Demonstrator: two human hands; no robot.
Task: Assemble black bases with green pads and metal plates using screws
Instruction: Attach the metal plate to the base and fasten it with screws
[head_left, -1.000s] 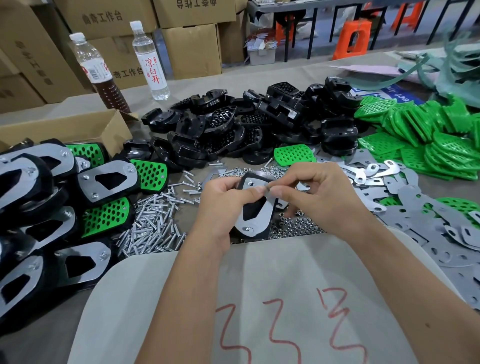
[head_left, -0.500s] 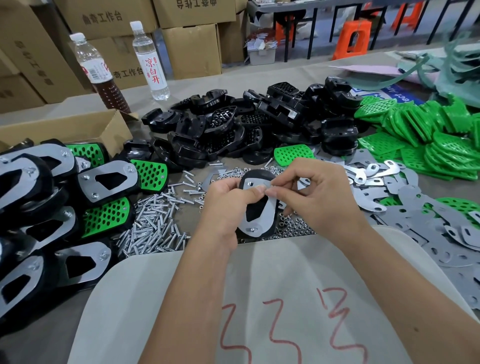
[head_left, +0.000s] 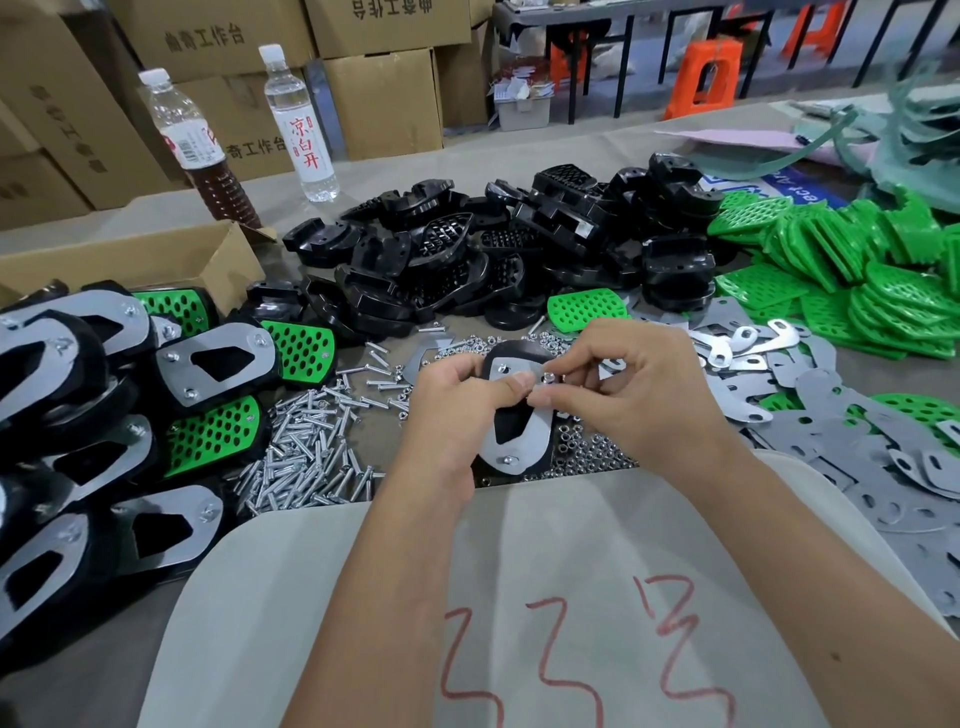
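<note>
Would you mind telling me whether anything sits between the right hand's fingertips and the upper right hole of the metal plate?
Nothing visible does. The right hand pinches a small nut right at that corner of the metal plate, which the left hand holds on the black base.

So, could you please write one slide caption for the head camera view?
Left hand holds a black base with metal plate; right hand pinches a small fastener at its top.

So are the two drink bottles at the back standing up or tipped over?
Standing up. The tea bottle and the water bottle both rest on their bases on the table, white caps on top.
</note>
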